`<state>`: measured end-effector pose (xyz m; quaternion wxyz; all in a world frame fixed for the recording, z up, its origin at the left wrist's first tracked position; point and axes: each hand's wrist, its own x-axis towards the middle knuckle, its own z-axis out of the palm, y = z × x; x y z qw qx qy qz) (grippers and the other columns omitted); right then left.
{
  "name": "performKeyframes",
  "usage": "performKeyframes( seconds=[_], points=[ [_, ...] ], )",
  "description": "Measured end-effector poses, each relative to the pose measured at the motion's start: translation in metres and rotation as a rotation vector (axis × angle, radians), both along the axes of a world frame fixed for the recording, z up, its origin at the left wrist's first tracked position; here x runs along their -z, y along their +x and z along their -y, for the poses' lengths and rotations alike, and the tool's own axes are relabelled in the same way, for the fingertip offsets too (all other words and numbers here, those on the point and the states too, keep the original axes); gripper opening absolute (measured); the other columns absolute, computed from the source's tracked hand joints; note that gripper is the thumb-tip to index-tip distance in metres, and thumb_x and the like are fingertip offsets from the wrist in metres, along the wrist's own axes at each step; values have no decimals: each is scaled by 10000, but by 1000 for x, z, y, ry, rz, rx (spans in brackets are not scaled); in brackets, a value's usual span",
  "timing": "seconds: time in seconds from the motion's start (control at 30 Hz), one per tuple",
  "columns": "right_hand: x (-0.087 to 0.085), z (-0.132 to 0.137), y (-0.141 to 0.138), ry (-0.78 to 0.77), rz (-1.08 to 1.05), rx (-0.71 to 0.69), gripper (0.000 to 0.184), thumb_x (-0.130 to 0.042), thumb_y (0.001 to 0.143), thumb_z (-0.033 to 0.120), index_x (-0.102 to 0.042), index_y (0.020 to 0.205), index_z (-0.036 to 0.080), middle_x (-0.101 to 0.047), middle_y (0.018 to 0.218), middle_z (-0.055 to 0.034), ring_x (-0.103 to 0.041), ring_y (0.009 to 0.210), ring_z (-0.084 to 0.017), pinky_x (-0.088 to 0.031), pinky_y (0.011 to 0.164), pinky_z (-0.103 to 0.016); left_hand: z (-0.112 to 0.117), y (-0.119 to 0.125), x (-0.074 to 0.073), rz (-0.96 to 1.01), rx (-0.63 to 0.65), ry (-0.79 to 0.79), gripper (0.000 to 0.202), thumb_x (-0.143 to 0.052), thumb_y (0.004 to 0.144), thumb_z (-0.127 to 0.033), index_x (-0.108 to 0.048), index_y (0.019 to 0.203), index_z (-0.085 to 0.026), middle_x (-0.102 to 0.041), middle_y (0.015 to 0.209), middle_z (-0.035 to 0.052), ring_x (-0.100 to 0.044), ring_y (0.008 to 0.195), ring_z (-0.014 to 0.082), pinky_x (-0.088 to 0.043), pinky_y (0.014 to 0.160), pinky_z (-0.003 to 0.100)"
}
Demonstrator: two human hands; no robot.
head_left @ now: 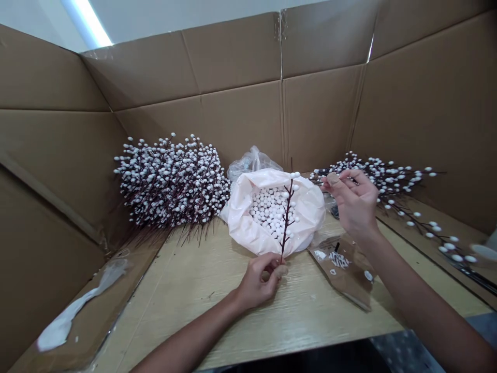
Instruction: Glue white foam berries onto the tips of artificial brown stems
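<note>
I had the left hand (258,282) clenched around the foot of a dark twig (286,223) studded with white beads, holding it nearly upright above the wooden tabletop (272,321), its tip overlapping a pink plastic bag (308,207) of loose white beads (269,210). The right hand (351,203) hung raised to the right, pinched closed, though I couldn't tell whether it gripped anything. A dense bundle of beaded stems (171,184) lay far left, looser stems (384,178) far right, before cardboard walls (233,62).

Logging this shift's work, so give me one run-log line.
left hand: grips berry stem | right hand: pinching, item unclear | pink bag: white beads
</note>
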<state>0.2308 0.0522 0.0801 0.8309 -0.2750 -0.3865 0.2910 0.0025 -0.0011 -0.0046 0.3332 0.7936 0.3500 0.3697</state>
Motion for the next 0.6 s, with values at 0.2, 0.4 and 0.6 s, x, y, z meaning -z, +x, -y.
performKeyframes(
  seconds=[0.2,0.4,0.6],
  points=[
    [-7,-7,6,49,-23,-32,305,-830,596,242,-577,760,195,-667,679,18,-663,670,-120,-548,646,-236,-1,0,0,21,5,-7,190,-519,875,-298,-608,849,-131,-530,652,11,-497,568,106,-421,533,193],
    [-46,-9,4,136,180,-34,242,-783,663,282,-569,759,224,-628,718,28,-667,718,-139,-569,681,-285,-1,0,0,30,-6,41,158,-514,872,-257,-601,843,-129,-534,670,14,-500,597,107,-424,557,194],
    [-83,-4,-8,257,225,-88,214,-777,669,262,-580,749,240,-617,700,40,-662,711,-132,-571,681,-275,-4,-3,4,9,-9,69,144,-511,876,-242,-593,849,-127,-530,676,11,-496,611,107,-417,576,199]
  ],
)
